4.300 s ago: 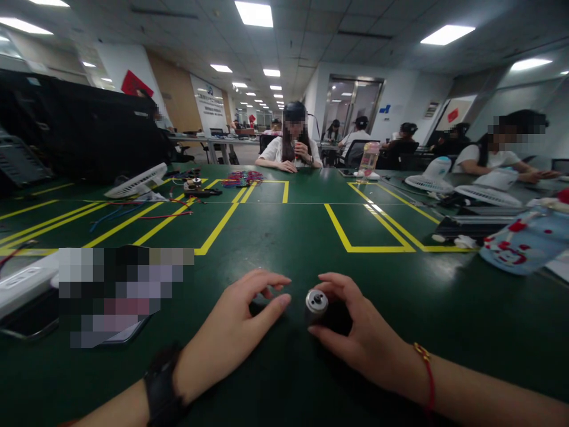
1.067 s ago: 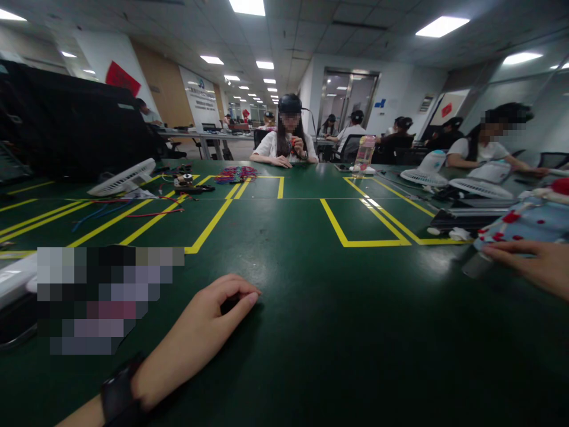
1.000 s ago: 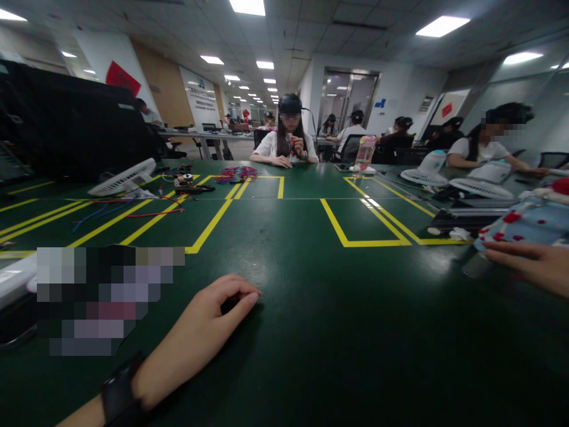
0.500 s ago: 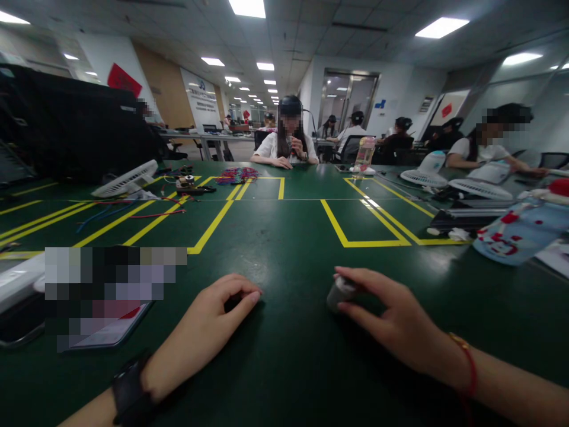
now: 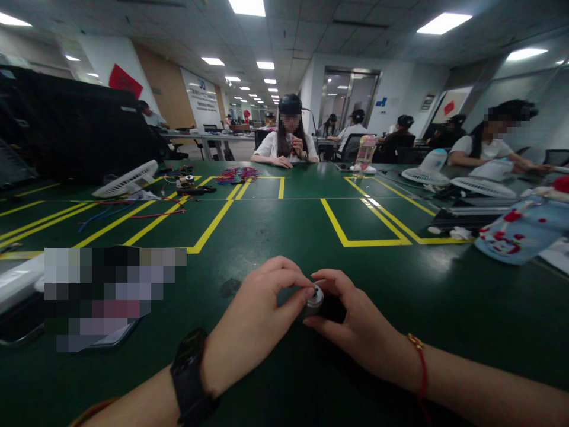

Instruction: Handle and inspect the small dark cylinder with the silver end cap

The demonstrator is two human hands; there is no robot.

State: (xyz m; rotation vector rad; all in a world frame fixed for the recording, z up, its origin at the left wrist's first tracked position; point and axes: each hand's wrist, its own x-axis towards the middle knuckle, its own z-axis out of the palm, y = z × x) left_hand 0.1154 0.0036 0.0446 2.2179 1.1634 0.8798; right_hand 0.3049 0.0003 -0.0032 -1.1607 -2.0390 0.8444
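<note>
Near the table's front edge, a small silver cylinder [image 5: 314, 298] stands on the green table [image 5: 284, 231]. Right hand [image 5: 355, 326] closes around its dark lower body, apparently to steady it; left hand [image 5: 253, 320] pinches at its metal top with thumb and forefinger, seemingly fitting or turning something too small to identify. Beyond lie yellow floor-style markings [image 5: 347, 237], a white fan [image 5: 127, 179] and loose coloured wires [image 5: 133, 209] at far left.

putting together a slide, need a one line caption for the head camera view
Two bare hands, left hand and right hand, meet on a small metal cylinder over a green table.
</note>
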